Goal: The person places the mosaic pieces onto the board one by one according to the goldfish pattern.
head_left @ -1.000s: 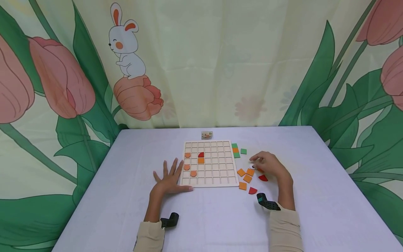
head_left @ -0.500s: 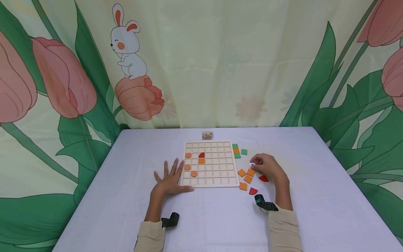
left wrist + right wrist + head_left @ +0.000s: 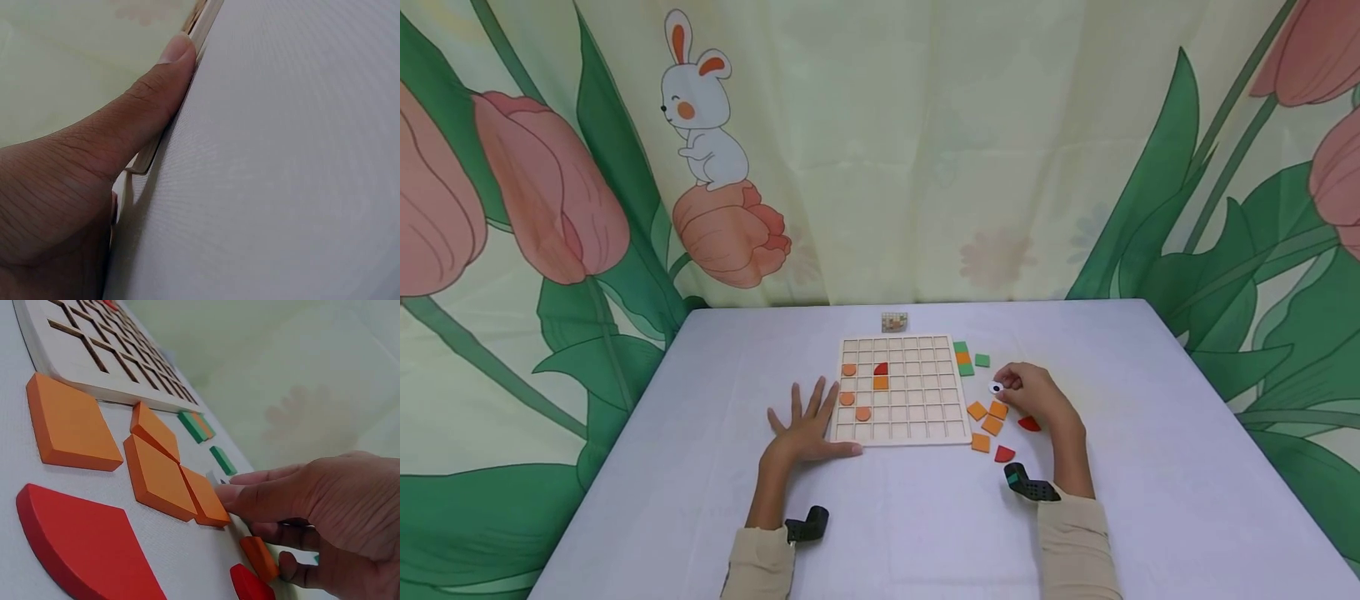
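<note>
Right of the pale wooden grid board [image 3: 917, 408], the right hand [image 3: 1034, 392] pinches a round white disc with a dark centre [image 3: 996, 387], now nearer the board: seemingly picked out, unplaced. The left hand [image 3: 807, 432], fingers spread wide, steadies the board's near-left corner.

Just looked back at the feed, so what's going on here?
A person is working with a gridded board and coloured pieces. The right hand pinches a white disc with a dark centre, to the right of the board. The left hand is spread at the board's near left corner. Three orange discs, a red piece and an orange square sit on the grid; loose orange squares, red wedges and green pieces lie to its right.
</note>
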### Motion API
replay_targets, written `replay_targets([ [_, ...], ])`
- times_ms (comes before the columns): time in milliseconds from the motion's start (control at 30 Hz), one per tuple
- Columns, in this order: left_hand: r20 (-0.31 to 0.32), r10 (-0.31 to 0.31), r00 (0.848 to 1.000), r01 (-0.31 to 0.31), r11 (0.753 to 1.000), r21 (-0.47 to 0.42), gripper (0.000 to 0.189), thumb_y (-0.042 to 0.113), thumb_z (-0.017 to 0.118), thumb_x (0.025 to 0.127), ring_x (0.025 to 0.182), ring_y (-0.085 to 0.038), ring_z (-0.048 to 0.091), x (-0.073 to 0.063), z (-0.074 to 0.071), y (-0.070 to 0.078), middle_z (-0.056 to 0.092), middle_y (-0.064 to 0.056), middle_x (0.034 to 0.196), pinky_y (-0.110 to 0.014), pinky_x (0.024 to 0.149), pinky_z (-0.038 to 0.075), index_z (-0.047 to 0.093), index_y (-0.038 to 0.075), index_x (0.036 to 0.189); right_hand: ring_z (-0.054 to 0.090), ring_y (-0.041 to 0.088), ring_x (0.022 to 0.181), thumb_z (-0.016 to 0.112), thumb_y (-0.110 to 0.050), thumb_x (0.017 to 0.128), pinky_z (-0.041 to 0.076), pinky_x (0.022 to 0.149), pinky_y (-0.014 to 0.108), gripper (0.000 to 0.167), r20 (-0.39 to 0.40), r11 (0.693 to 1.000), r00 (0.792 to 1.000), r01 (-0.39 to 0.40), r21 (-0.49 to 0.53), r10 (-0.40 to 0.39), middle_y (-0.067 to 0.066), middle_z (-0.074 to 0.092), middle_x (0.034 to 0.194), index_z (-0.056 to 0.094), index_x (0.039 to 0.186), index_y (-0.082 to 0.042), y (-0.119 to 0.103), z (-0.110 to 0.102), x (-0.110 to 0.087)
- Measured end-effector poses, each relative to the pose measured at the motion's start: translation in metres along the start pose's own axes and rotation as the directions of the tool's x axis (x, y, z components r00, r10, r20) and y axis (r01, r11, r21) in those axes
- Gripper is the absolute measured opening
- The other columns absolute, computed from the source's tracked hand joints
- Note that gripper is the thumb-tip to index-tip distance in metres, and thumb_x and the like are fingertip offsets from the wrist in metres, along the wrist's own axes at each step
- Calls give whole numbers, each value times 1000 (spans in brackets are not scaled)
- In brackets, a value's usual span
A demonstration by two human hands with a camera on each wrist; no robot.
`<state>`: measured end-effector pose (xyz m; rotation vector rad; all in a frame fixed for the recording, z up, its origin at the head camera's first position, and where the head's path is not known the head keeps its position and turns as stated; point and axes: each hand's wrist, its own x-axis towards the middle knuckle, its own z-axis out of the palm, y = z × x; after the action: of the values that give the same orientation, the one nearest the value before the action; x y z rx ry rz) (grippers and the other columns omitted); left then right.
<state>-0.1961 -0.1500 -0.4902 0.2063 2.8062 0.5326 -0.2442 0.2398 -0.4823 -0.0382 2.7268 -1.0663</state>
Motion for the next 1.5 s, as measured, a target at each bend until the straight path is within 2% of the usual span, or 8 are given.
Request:
replay_targets([
  [100, 1, -2, 1000, 2, 1000, 0, 119, 73, 71, 68, 148, -44, -20, 0, 0, 0, -5, -4, 167, -81, 102, -10, 10, 26, 159, 54, 24, 93, 70, -13, 90, 54, 80, 29, 27, -9, 1000, 1000, -6, 6, 6, 11, 61, 99, 63, 115, -5, -1, 0, 1],
  [300, 0, -3, 1000, 3, 1000, 6, 118, 72, 71, 69, 148, -44, -20, 0, 0, 0, -4, -5, 167, -81, 102, -9, 10, 26, 159, 54, 24, 95, 71, -16, 89, 55, 80, 33, 27, -5, 999, 999, 36, -40, -36, 11, 62, 103, 67, 116, -9, 1, 0, 2],
  [500, -12, -1, 1000, 1, 1000, 2, 118, 72, 72, 69, 148, -44, -19, 1, 1, 1, -3, -5, 167, -80, 102, -9, 11, 26, 158, 54, 23, 92, 75, -21, 86, 53, 79, 30, 32, -41, 999, 999, 23, -22, -24, 10, 61, 98, 64, 112, -6, 4, 2, 3],
  [767, -12, -3, 1000, 3, 1000, 10, 118, 72, 72, 68, 148, -44, -18, 1, 2, 2, -3, -5, 167, -81, 103, -8, 11, 26, 158, 55, 26, 99, 67, -13, 91, 55, 81, 35, 27, 12, 998, 998, 54, -25, -54, 13, 62, 109, 67, 119, -12, 7, -1, 0],
  [1100, -10, -11, 1000, 11, 1000, 7, 118, 72, 72, 69, 148, -44, -19, 0, 1, 1, -4, -5, 167, -80, 103, -8, 11, 26, 158, 53, 24, 94, 70, -14, 90, 53, 82, 30, 28, -23, 1000, 999, 25, 0, -25, 11, 60, 102, 64, 116, -5, 6, 3, 3],
  [1500, -5, 0, 1000, 0, 1000, 7, 118, 74, 70, 69, 148, -44, -19, 0, 0, 0, -4, -5, 167, -81, 102, -8, 10, 26, 159, 54, 25, 95, 73, -23, 88, 54, 84, 32, 36, -40, 1000, 999, -21, 3, 21, 14, 61, 105, 60, 116, -4, 3, 5, 3],
])
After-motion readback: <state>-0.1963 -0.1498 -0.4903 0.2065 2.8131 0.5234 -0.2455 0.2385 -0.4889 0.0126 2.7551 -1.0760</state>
